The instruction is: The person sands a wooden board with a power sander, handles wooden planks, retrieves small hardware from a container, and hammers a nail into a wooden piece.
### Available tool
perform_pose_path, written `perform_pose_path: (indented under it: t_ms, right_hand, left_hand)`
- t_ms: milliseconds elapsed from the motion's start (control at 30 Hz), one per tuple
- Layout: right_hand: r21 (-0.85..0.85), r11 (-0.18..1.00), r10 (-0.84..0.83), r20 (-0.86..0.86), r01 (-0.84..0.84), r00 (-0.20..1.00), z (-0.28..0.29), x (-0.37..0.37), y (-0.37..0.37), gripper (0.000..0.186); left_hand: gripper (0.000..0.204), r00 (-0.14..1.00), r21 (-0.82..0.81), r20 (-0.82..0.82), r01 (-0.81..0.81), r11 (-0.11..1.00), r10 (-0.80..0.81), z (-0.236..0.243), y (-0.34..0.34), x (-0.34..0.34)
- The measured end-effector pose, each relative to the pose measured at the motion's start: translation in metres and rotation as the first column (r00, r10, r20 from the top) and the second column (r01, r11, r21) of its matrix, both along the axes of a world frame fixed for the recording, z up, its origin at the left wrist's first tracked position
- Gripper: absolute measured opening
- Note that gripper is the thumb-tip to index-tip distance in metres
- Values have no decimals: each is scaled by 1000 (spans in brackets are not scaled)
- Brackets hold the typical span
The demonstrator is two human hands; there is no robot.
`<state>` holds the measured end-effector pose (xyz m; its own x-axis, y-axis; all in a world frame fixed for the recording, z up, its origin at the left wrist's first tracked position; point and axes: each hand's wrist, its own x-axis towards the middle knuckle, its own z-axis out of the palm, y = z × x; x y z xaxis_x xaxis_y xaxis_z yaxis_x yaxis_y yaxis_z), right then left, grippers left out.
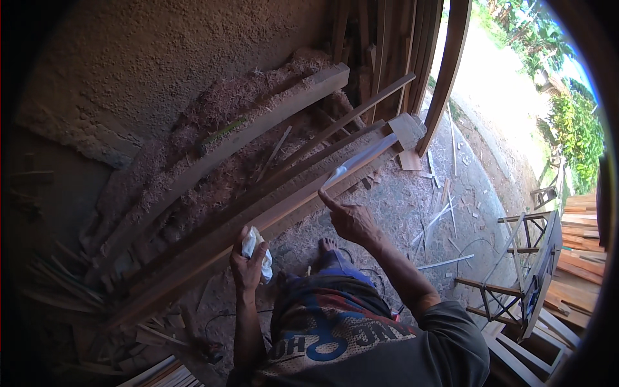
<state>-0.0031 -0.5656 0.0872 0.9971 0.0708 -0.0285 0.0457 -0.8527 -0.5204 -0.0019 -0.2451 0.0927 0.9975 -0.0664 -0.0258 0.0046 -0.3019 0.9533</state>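
Observation:
My left hand (246, 267) is closed around a crumpled white plastic packet (256, 250), beside the near edge of a long wooden plank (271, 209). The plank lies slantwise across a long timber beam (242, 205). My right hand (353, 222) has its index finger stretched out to the plank's edge, the other fingers curled with nothing seen in them. Just beyond that fingertip, a whitish patch (337, 173) shows on the plank; whether it is a smear or glare I cannot tell. A wooden block (407, 131) sits at the beam's far right end.
A second, curved-looking beam (232, 140) covered in wood shavings (238, 97) runs behind, near a rough wall (148, 58). Upright boards (422, 58) stand at the back. Offcuts litter the floor. At right are a dark-framed stand (522, 271) and stacked planks (577, 258).

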Motion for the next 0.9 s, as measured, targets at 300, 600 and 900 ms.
perform_pose_path:
  t_ms: [300,600,900]
  right_hand:
    - [320,908,-278,-28,272,960,-18,39,-60,65]
    - [733,638,-42,-275,238,961,-20,26,25,67]
    - [335,939,-87,36,70,996,-16,10,93,84]
  left_hand:
    - [64,1000,-3,-4,-2,1000,2,3,20,-9]
    - [64,998,-30,45,-42,999,43,2,43,-22]
    - [63,992,-62,5,-123,990,123,2,81,-39]
